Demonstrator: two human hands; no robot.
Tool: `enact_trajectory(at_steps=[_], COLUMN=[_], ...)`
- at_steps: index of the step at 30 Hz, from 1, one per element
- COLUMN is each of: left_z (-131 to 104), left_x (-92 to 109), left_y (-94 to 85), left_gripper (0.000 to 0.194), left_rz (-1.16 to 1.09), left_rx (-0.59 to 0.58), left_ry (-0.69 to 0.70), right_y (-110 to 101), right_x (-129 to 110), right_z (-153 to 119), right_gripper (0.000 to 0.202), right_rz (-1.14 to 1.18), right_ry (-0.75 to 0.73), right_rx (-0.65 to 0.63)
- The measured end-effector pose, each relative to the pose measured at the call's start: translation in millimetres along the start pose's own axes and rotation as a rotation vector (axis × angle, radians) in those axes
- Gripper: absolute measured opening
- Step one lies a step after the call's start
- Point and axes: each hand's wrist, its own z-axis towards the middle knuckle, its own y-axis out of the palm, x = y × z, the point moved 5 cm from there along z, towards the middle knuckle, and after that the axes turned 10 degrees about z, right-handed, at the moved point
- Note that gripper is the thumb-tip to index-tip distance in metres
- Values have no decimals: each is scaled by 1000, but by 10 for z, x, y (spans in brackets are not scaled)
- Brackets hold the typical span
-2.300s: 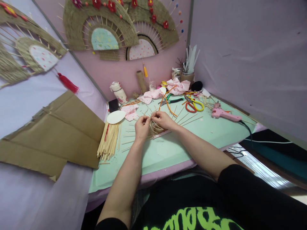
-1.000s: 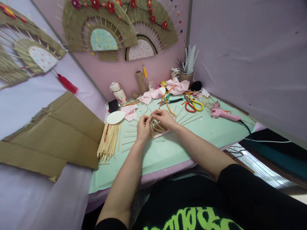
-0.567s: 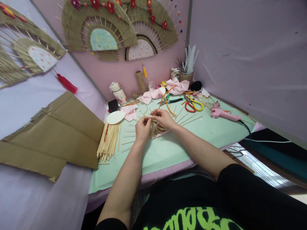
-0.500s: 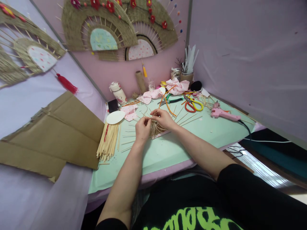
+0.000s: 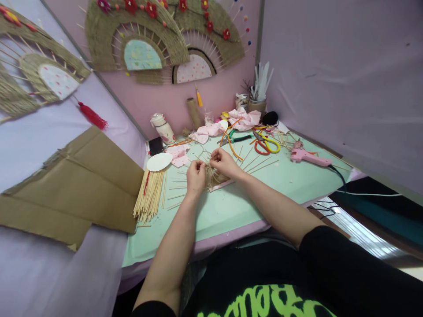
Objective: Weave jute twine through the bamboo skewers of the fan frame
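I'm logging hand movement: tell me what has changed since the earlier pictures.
The right hand has shifted slightly rightward, away from the left hand, opening a gap between their fingertips; whether either let go of anything is unclear. The scissors, glue gun and stick bundle stayed put.

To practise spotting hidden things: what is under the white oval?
Under the white oval is a bundle of sticks; their near ends and a red strip show. Their far ends, and anything else there, are covered.
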Motion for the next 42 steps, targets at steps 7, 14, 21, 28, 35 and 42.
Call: enact_trajectory(at_steps=[7,14,21,28,35,42], left_z=[-7,-11,19,-22,6,34], left_x=[30,81,1,48,-9,-82], left_y=[13,-24,21,132,65,-17], left_gripper=[6,13,15,18,20,14], left_rz=[-57,-69,-290,-673,-388,-275], left_rx=[-30,-35,-58,-256,-107,54], left_ry=[-20,24,-72,-177,-134,-115], right_y=[-29,36,4,-15,36,104], right_x=[47,-43,-3,35,-124,-116], right_z=[10,-8,-8,-8,-50,-86], right_gripper=[18,26,34,25,8,9], right_rz=[-47,-12,-1,68,-72,-106], right_ry=[53,-89,-40,102,-63,-62], right_rx=[10,-102,1,28,-54,-113])
